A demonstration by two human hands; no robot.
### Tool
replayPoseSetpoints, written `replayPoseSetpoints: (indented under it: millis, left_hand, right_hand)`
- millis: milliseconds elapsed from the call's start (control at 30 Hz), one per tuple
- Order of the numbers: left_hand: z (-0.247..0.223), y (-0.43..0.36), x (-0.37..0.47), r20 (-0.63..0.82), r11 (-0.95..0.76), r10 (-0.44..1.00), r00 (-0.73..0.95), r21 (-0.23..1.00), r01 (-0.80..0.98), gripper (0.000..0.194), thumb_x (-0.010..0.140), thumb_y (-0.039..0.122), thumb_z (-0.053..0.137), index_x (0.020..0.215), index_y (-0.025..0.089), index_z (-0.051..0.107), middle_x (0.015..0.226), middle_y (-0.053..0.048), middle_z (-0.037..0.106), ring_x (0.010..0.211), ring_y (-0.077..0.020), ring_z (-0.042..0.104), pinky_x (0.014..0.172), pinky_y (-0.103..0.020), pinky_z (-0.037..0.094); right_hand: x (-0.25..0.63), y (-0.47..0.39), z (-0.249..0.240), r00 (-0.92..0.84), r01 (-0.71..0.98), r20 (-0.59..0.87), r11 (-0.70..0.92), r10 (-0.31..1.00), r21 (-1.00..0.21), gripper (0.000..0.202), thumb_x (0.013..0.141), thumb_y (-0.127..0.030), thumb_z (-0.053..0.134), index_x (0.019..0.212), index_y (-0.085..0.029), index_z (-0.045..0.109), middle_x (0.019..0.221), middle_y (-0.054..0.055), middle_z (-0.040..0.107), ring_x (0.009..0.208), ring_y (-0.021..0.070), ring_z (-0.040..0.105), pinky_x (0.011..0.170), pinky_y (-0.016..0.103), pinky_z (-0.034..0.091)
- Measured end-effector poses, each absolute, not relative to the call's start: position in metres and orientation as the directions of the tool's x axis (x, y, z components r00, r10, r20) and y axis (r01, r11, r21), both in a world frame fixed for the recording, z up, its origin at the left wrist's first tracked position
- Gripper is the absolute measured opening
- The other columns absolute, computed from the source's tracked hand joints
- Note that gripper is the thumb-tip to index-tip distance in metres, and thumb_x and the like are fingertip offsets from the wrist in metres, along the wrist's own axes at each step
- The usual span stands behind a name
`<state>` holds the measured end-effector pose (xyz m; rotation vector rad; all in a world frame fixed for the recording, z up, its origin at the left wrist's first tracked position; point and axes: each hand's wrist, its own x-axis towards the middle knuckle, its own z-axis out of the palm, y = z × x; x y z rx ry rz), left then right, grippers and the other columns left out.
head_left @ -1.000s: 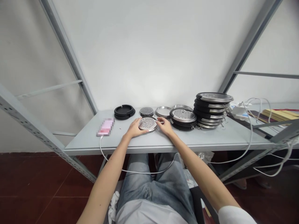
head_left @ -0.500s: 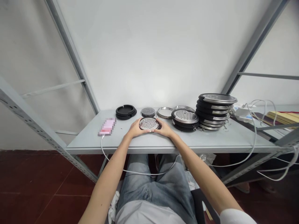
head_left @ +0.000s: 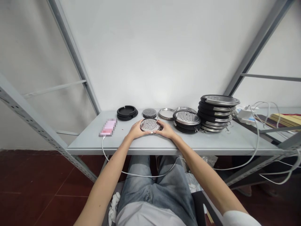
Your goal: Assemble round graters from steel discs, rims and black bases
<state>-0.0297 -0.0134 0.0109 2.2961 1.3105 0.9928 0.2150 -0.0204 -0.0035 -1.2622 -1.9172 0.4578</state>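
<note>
A round perforated metal disc with a black rim [head_left: 150,125] lies on the table in front of me. My left hand [head_left: 136,130] curves around its left edge, thumb along the near side. Around the right edge my right hand [head_left: 165,129] grips it, the two thumbs almost meeting at the front. Just behind sits a small stack of perforated metal discs [head_left: 149,112]. Shiny metal rings [head_left: 166,113] lie beyond, to the right. A stack of black rings topped with a perforated disc [head_left: 187,118] stands right of my right hand.
Black rings [head_left: 127,112] are stacked at the back left, near a pink phone [head_left: 108,127] on a white cable [head_left: 141,176]. A taller stack of black and metal discs [head_left: 215,113] stands right. The grey table [head_left: 211,144] has metal frame posts [head_left: 77,59] at its sides.
Both hands keep the same hold on the perforated disc. Only the camera view has shifted very slightly.
</note>
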Motion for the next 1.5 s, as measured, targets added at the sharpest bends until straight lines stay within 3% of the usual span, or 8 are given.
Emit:
replayPoseSetpoints:
  millis: [767, 1500]
  left_hand:
    - [0.0120, -0.0145, -0.0268, 0.420, -0.585, 0.808, 0.413, 0.489, 0.647, 0.090, 0.069, 0.068, 0.072, 0.141, 0.022, 0.045, 0.141, -0.014, 0.050, 0.131, -0.0324, 0.048, 0.111, -0.045, 0.038]
    - [0.0118, -0.0167, -0.0250, 0.415, -0.518, 0.842, 0.344, 0.450, 0.727, 0.085, 0.070, 0.069, 0.070, 0.138, 0.024, 0.049, 0.140, -0.012, 0.054, 0.132, -0.0336, 0.047, 0.114, -0.048, 0.031]
  right_hand:
    - [0.2126, -0.0203, -0.0027, -0.191, 0.509, 0.466, 0.493, 0.864, -0.706, 0.083, 0.065, -0.047, 0.082, 0.137, -0.017, 0.054, 0.138, 0.017, 0.058, 0.129, 0.0352, 0.053, 0.111, 0.053, 0.038]
    - [0.2131, -0.0207, 0.0004, -0.229, 0.528, 0.477, 0.520, 0.849, -0.671, 0.081, 0.070, -0.051, 0.078, 0.138, -0.015, 0.052, 0.136, 0.017, 0.059, 0.126, 0.0351, 0.055, 0.109, 0.051, 0.041]
